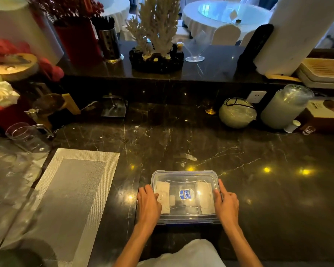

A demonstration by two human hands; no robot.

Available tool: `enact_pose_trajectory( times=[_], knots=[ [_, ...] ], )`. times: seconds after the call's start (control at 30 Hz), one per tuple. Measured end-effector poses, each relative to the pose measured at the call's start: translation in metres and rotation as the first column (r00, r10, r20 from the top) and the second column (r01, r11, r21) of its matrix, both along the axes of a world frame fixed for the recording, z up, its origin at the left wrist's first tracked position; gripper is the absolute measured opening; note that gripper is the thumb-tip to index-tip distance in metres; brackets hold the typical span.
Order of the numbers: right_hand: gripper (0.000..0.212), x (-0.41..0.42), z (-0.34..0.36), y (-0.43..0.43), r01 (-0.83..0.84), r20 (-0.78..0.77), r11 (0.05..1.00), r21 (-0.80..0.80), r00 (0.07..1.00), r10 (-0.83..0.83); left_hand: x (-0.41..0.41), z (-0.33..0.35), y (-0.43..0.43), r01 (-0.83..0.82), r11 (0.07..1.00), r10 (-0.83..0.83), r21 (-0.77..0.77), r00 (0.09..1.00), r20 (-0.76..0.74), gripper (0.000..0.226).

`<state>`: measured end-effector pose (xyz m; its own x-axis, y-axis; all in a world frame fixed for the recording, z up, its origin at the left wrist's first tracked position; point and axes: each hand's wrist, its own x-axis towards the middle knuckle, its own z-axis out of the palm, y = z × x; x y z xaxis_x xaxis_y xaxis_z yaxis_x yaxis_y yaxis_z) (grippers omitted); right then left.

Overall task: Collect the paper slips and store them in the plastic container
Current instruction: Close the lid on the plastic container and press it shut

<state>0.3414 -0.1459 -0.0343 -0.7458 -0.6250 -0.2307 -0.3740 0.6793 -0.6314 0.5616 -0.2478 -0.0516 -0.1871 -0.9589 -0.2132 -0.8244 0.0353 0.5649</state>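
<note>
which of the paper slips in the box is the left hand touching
The left slip; the left hand overlaps it through the lid, while the right slip sits by the right hand.

Both hands, left hand [148, 204] and right hand [226, 204], flanking the lidded plastic container [184, 176] (paper slips [163, 189] inside).

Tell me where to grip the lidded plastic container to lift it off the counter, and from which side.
Grip the plastic container by its two short ends, under the lid's protruding rim, coming in from left and right. It lies flat and wide with its lid on, so the top gives no purchase. The left hand and right hand already rest at those ends, probably the steadiest hold.
</note>
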Motion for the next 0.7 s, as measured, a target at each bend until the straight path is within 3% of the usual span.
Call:
enact_pose_trajectory(
  times=[0.7],
  knots=[
    [0.051, -0.0008, -0.0079, -0.0006, 0.004, 0.021, 1.0, 0.001, 1.0, -0.004, -0.0024, -0.001, 0.0027, -0.021, 1.0, 0.021, 0.005, 1.0, -0.005, 0.023]
  ],
)
